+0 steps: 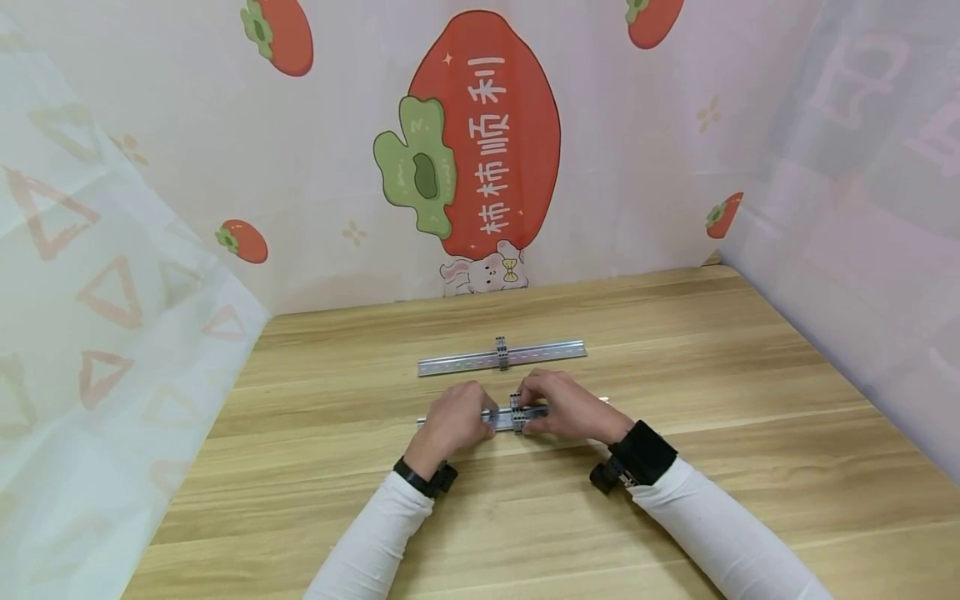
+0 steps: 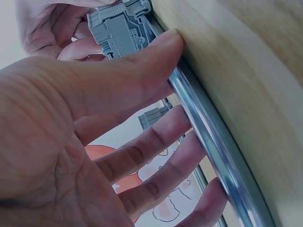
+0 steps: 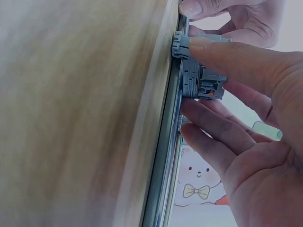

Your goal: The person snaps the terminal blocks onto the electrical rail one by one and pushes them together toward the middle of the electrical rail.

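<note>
A slotted metal DIN rail [image 1: 504,419] lies on the table, with a small stack of grey terminal blocks [image 1: 517,415] seated on it near its middle. My left hand [image 1: 457,418] pinches the rail to the left of the blocks; in the left wrist view its thumb presses one edge of the rail [image 2: 203,120] and its fingertips the other. On the right, my right hand [image 1: 567,407] grips the blocks. The right wrist view has its thumb on one end of the terminal blocks [image 3: 201,78] and fingers around their far side, partly hidden.
Farther back, parallel to the near one, a second DIN rail [image 1: 457,363] carries its own grey terminal blocks [image 1: 502,354]. A printed cloth [image 1: 330,167] hangs behind the wooden table [image 1: 315,483], and pale cloths flank both sides.
</note>
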Demonstrator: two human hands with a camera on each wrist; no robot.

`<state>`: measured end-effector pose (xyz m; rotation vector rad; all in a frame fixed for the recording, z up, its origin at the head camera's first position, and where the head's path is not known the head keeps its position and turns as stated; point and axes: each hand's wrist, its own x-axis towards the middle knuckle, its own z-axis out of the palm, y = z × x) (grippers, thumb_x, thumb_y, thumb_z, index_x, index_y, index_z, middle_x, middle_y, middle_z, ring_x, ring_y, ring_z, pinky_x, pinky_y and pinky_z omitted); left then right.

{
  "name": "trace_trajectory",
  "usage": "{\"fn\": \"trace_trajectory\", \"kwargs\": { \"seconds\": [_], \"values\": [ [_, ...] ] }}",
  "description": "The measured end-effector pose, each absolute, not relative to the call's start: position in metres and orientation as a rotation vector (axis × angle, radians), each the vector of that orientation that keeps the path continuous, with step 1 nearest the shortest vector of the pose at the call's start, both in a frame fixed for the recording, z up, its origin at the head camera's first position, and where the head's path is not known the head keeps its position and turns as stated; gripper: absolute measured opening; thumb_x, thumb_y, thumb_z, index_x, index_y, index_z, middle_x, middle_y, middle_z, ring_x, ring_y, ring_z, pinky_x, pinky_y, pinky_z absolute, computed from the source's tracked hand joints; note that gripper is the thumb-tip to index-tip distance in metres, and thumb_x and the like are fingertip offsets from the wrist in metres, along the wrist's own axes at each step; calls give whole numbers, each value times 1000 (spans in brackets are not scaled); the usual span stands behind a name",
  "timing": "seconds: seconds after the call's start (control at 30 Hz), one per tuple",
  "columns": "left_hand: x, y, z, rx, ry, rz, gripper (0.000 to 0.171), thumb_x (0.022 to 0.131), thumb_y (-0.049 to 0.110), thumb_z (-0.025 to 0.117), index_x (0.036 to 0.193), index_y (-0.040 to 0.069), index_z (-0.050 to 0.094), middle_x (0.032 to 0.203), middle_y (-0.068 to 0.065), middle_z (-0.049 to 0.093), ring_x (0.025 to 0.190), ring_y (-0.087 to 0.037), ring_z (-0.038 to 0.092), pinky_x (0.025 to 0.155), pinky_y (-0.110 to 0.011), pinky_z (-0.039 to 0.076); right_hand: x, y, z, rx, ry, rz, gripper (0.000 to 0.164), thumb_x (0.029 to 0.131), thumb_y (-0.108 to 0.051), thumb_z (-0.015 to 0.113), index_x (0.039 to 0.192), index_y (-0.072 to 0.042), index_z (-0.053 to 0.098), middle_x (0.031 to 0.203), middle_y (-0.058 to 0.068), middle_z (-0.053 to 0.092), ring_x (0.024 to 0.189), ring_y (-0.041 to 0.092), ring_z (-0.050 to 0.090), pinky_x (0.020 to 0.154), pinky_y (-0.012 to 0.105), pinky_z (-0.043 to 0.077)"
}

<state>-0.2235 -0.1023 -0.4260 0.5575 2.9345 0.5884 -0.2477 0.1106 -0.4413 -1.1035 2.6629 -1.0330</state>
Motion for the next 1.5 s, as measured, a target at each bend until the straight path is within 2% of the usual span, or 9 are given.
{"fn": "trace_trajectory", "kwargs": {
  "seconds": [0.13,0.33,0.97,1.13,1.3,1.5],
  "values": [
    [-224,-103,-427,563,2939,586,24,77,7,86,100,9,82,109,-7,74,85,-15,60,69,-36,52,-247,109,-442,-1098,2673,-1036,27,76,-9,89,92,-10,68,102,-3,63,97,17,63,86,36,54],
    [-224,-102,-427,558,2924,614,20,77,5,85,96,9,82,104,-6,73,78,-16,57,63,-33,48,-246,108,-442,-1079,2692,-1035,28,76,-10,90,91,-11,67,101,-4,64,96,16,63,85,36,54],
    [-223,-103,-427,547,2928,601,21,77,7,86,97,9,82,102,-5,73,77,-15,57,63,-34,49,-244,105,-443,-1097,2678,-1067,28,77,-7,88,94,-9,66,101,1,65,96,21,64,85,39,54],
    [-223,-103,-426,547,2932,576,23,77,9,86,100,9,82,105,-6,74,81,-15,59,66,-35,51,-244,105,-443,-1096,2671,-1078,28,77,-7,89,95,-9,66,101,1,66,96,21,65,85,40,54],
    [-223,-103,-426,535,2933,578,26,78,9,87,103,6,81,110,-8,73,93,-20,65,74,-40,54,-244,105,-444,-1081,2669,-1098,30,76,-7,89,94,-10,66,102,0,66,98,19,65,87,40,54],
    [-223,-103,-426,540,2935,595,27,78,9,86,104,5,80,112,-9,73,100,-24,66,78,-43,55,-244,106,-444,-1061,2652,-1132,33,76,-6,89,98,-10,66,106,0,66,106,23,67,91,40,54]
  ]
}}
